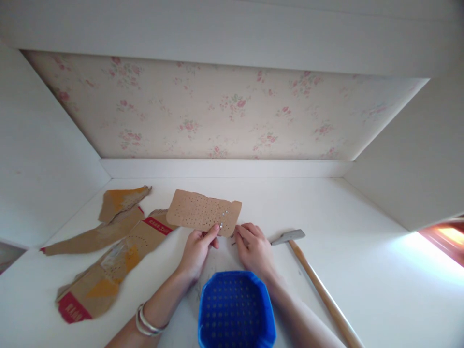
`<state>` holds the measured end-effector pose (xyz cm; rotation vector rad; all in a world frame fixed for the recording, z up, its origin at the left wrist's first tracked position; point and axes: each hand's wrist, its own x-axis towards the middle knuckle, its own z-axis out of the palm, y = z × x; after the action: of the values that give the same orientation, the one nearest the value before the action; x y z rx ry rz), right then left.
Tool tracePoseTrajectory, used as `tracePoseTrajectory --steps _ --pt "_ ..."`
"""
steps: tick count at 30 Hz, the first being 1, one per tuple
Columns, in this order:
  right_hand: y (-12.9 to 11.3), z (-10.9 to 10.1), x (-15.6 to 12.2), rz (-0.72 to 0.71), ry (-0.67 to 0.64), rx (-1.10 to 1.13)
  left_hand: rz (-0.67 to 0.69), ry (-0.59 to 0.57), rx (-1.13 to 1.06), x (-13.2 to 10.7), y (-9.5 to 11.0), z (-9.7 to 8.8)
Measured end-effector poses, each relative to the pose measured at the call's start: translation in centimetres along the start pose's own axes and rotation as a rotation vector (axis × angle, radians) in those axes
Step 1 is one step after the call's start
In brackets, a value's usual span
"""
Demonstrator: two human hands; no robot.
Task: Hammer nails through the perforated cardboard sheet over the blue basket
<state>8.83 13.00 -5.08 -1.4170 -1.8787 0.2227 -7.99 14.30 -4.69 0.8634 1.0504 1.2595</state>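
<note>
My left hand grips the lower edge of a piece of brown cardboard, thumb on top. Many small holes dot the cardboard, and several shiny nail heads stand out on its right half. Beside its lower right corner, my right hand is closed with fingertips together; whatever they pinch is too small to make out. Small dark nails lie on the white surface by those fingertips. A hammer with a grey metal head and wooden handle rests just right of my right hand.
A blue perforated plastic basket stands between my forearms at the front. Torn cardboard scraps with red and orange print lie to the left. White side panels and a floral-papered wall enclose the white surface.
</note>
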Motion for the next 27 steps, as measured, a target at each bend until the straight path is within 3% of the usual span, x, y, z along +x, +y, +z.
tracePoseTrajectory --steps 4,10,15,27 --pt "0.09 -0.51 0.09 -0.001 0.088 0.134 -0.035 -0.062 -0.090 -0.14 0.46 0.25" --pt "0.10 -0.56 0.07 -0.102 0.052 0.248 -0.078 -0.184 -0.101 -0.55 0.79 0.10" --pt "0.57 -0.16 -0.20 -0.105 0.104 0.281 -0.108 -0.277 -0.051 -0.63 0.17 -0.23" --pt "0.18 -0.46 -0.13 0.020 0.103 0.323 -0.112 -0.246 -0.075 -0.68 0.72 -0.02"
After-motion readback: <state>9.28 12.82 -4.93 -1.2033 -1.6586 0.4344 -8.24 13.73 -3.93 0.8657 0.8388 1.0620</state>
